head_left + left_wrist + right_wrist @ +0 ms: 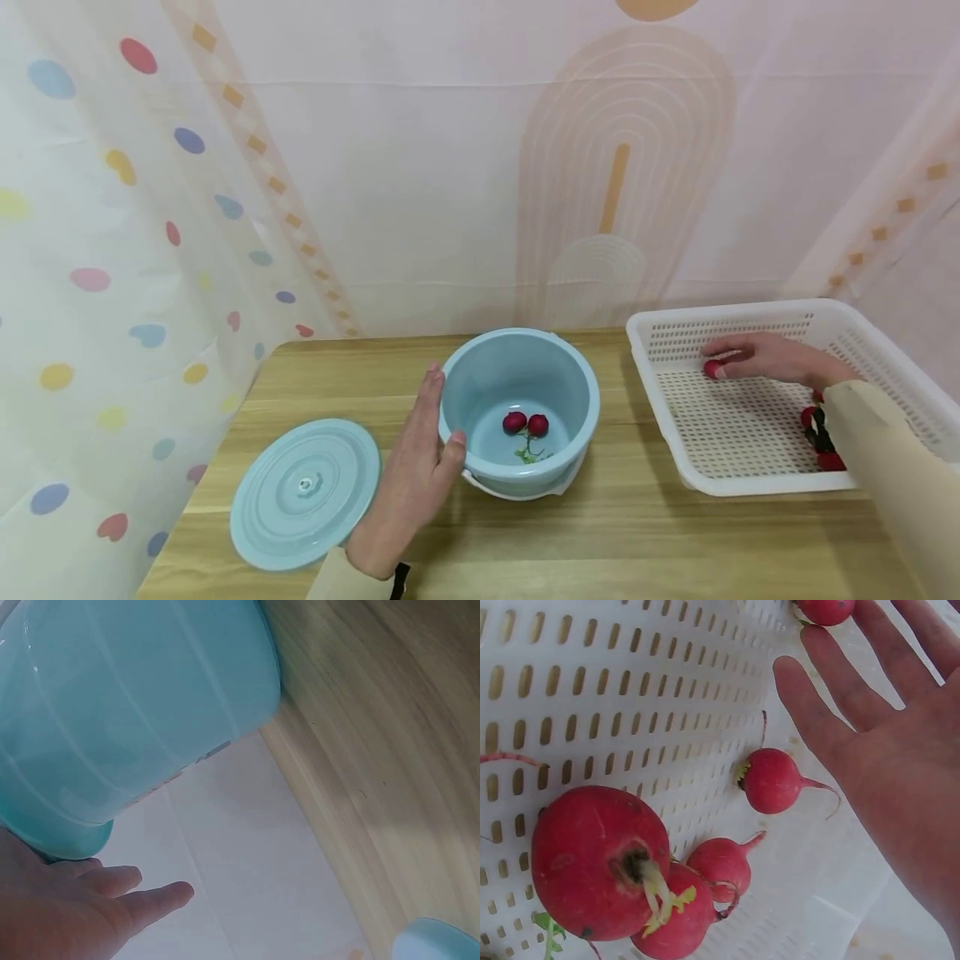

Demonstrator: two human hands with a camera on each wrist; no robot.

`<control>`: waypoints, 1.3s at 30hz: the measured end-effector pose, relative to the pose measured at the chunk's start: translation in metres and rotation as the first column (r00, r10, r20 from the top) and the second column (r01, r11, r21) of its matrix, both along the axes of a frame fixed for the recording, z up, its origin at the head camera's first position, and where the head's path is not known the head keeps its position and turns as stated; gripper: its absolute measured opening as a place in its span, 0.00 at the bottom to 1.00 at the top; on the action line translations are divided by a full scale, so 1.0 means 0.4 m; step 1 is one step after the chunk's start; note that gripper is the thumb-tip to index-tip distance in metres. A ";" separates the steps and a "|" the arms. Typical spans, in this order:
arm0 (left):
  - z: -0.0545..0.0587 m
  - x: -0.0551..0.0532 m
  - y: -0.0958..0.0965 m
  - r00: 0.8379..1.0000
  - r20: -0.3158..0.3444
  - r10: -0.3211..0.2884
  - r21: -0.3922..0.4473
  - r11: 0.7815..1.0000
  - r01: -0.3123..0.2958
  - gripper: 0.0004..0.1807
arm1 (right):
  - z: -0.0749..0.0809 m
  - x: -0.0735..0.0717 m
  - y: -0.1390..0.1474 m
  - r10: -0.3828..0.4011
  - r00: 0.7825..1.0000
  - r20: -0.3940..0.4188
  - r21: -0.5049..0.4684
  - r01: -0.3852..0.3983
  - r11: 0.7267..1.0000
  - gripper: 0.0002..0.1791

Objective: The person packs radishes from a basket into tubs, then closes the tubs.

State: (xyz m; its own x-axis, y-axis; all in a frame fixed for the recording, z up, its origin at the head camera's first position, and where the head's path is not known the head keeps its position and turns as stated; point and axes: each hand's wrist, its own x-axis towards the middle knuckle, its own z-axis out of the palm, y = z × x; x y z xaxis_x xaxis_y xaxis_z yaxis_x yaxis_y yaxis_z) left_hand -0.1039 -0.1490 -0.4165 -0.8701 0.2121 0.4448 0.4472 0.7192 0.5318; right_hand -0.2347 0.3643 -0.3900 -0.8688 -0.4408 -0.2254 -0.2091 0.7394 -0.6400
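My left hand (412,479) rests against the left side of a light blue bucket (521,333), fingers straight along its outside and thumb at the rim. Two red radishes (514,422) with a green sprig lie on the bucket's floor. In the left wrist view, the left hand (67,900) shows beside the bucket (142,682). Inside a white perforated basket (693,462), my right hand (772,357) pinches a radish (710,368) between thumb and fingertips. The right wrist view shows that radish (826,609) at the fingertips; the thumb is hidden there.
A round blue lid (303,496) lies on the wooden table (622,542), left of the bucket. More radishes (830,461) lie at the basket's right side, partly behind the right forearm. A patterned curtain (420,192) hangs behind the table.
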 end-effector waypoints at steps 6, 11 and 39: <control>0.002 0.003 0.006 1.000 0.008 -0.001 -0.004 1.000 0.001 0.43 | -0.013 -0.002 0.007 -0.008 1.000 0.022 -0.008 0.008 1.000 0.27; 0.004 0.002 0.006 1.000 -0.002 -0.002 -0.006 1.000 0.002 0.42 | -0.024 -0.007 0.006 0.024 0.999 -0.027 0.028 -0.024 0.999 0.24; 0.001 0.000 0.009 0.999 -0.024 -0.035 -0.003 0.999 0.035 0.41 | 0.057 0.044 0.002 -0.056 0.998 -0.040 0.014 0.057 0.998 0.17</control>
